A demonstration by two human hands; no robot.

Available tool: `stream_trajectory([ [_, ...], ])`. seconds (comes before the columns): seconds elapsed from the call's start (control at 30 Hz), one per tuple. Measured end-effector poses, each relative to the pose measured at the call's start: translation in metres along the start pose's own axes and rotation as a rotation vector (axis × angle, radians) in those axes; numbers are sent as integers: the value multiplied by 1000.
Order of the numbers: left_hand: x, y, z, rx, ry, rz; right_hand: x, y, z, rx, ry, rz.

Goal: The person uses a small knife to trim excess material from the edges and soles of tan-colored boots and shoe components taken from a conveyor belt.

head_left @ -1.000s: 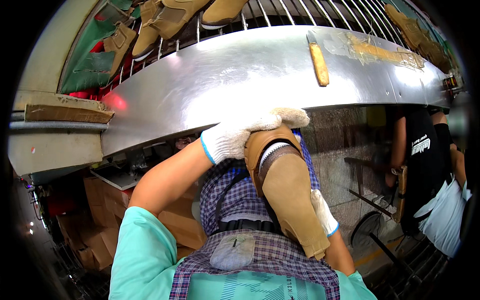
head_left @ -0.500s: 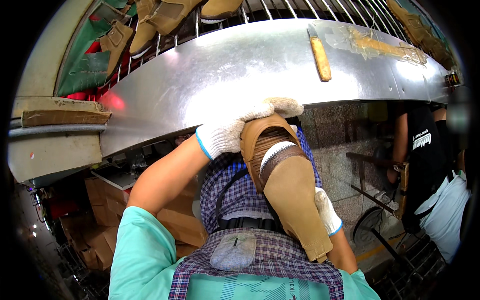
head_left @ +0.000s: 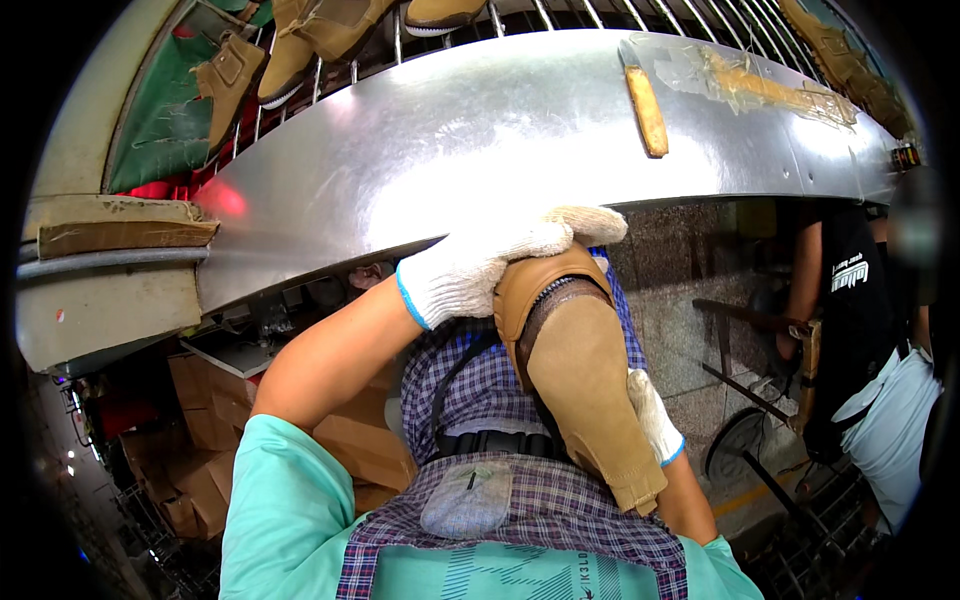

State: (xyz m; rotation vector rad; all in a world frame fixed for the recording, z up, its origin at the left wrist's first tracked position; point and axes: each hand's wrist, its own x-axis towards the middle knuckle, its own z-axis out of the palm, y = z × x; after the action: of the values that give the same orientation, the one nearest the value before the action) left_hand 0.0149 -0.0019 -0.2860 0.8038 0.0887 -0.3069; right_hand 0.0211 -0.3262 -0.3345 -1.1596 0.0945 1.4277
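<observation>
Tan boot upper (head_left: 585,400) sits below the metal bench (head_left: 500,140); left hand (head_left: 480,265) clasps its collar, right hand (head_left: 655,420) grips underneath: keep both firm

I see both hands gloved white: left hand (head_left: 490,265) raised with fingers curled over, right hand (head_left: 655,420) low, half hidden.

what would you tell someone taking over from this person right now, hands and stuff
Left hand: white glove, gripping the top opening of the tan boot.
Right hand: white glove, supporting the boot from behind on its right side; mostly hidden.
The boot is held in front of the plaid apron, just under the curved metal shelf.
More tan boots sit on the wire rack above.
A yellow-handled tool lies on the shelf, untouched.
Work state on the boot: cannot tell.
</observation>
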Motion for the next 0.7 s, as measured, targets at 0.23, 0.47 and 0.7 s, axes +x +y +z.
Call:
stream_trajectory([
  [0.23, 0, -2, 3, 21, 12, -42, -1, 0, 1, 111, 67, 41],
  [0.47, 4, -1, 4, 46, -19, -86, 0, 4, 1, 271, 163, 106],
  [0.7, 9, -5, 4, 101, -16, -77, 2, 12, -1, 303, 212, 89],
])
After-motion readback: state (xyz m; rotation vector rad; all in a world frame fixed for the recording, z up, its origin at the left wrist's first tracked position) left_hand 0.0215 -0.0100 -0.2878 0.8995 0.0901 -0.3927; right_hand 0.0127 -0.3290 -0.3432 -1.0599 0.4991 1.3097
